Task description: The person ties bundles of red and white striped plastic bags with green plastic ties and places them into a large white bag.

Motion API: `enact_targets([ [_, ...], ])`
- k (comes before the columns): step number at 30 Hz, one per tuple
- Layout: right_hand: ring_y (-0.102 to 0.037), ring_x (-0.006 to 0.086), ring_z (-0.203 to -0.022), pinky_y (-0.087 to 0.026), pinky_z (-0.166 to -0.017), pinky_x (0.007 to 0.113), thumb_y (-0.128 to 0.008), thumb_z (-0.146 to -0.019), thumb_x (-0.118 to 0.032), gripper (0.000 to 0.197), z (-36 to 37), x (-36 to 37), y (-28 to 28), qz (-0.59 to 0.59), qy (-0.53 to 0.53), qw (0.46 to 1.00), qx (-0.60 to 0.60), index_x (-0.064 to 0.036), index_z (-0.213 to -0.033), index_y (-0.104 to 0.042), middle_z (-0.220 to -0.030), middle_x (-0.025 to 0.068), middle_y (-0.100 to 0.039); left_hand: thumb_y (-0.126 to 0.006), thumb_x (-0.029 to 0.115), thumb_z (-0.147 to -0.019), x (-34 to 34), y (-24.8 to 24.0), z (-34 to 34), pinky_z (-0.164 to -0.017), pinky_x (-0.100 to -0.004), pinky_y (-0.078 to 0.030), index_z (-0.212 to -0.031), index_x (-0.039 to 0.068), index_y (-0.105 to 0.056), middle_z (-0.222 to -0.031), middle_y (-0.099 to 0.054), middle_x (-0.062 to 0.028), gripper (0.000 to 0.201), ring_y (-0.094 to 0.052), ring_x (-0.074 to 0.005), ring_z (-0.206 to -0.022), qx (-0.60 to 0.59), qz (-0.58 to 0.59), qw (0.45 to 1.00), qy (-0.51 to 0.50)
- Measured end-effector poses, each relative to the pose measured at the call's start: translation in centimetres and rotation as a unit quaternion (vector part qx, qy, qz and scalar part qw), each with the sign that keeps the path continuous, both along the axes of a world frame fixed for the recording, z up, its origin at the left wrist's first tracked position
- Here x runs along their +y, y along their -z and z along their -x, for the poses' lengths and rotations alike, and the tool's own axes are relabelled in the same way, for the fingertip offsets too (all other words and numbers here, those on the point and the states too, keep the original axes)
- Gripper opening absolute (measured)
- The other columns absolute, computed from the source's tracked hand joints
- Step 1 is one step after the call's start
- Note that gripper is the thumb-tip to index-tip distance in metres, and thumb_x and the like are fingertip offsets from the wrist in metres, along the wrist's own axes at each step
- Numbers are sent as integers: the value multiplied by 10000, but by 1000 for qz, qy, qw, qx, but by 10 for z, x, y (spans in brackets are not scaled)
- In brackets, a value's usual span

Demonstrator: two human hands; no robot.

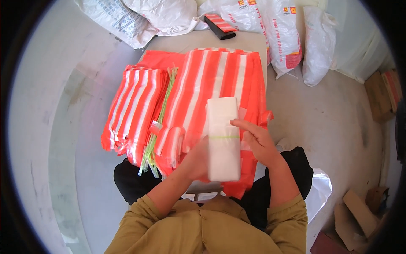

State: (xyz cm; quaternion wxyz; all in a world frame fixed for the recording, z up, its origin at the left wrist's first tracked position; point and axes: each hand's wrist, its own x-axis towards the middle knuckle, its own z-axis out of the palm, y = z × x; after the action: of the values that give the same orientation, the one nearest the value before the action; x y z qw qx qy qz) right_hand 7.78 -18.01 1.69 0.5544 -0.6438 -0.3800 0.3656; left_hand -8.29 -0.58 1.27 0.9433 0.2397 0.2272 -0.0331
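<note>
A long folded bundle of white plastic (224,161), probably bags, is held upright over the work surface, with a thin pale green strip around its middle. My left hand (199,160) grips it from the left and behind; its fingers are hidden and the hand is slightly blurred. At the bundle's right edge my right hand (259,142) has its fingers stretched out, the index fingertip at the edge. Beneath lies a wide stack of red-and-white striped plastic bags (211,72). A smaller striped stack (135,95) lies to its left, with a bunch of green strips (163,110) between the two.
A striped roll with a black end (220,27) lies at the far edge of the table (177,41). Several stuffed white sacks (281,38) stand behind it. Cardboard boxes (378,95) sit at the right wall, and torn cardboard (359,211) lies at the lower right.
</note>
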Motion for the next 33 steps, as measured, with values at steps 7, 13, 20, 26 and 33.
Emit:
enact_targets([
  [7, -306, 305, -1471, -241, -1192, 509, -562, -956, -368, 528, 26, 39, 17, -1, -71, 885, -460, -53, -1380, -546, -1510, 106, -463, -619, 149, -893, -4, 48, 3, -991, -375, -479, -1465, 7, -305, -1379, -486, -157, 668, -529, -234, -1232, 22, -369, 927, 64],
  [13, -292, 320, -1472, -205, -1202, 526, -570, -913, -524, 659, 24, 62, 30, 10, -88, 870, -486, -58, -1378, -540, -1531, 98, -430, -642, 70, -929, -6, 60, 0, -994, -377, -504, -1519, 64, -240, -1395, -488, -125, 714, -541, -217, -1248, -36, -341, 940, -2],
  [20, -299, 319, -1466, -215, -1203, 499, -583, -954, -380, 514, -9, 90, 33, 34, -17, 867, -497, -39, -1339, -580, -1505, 141, -456, -603, -13, -916, -2, 82, 7, -997, -380, -492, -1492, 30, -271, -1372, -497, -138, 666, -549, -219, -1198, 65, -357, 932, 14],
  [26, -334, 318, -1453, -280, -1182, 419, -577, -989, -219, 548, -30, 85, 36, -50, 205, 967, -142, -15, -1468, -407, -1557, 195, -359, -591, 5, -952, -7, 43, 2, -979, -405, -526, -1432, 58, -379, -1316, -565, -99, 528, -602, -204, -1151, 74, -306, 949, 15],
  [33, -462, 220, -1351, -389, -1085, 331, -613, -939, -59, 803, 2, 35, 21, -55, 50, 973, 221, -35, -1571, -118, -1503, 220, -409, -584, 34, -969, 10, 31, -4, -1026, -424, -502, -1462, 63, -344, -1343, -553, -105, 549, -591, -230, -1182, 31, -301, 953, -13],
])
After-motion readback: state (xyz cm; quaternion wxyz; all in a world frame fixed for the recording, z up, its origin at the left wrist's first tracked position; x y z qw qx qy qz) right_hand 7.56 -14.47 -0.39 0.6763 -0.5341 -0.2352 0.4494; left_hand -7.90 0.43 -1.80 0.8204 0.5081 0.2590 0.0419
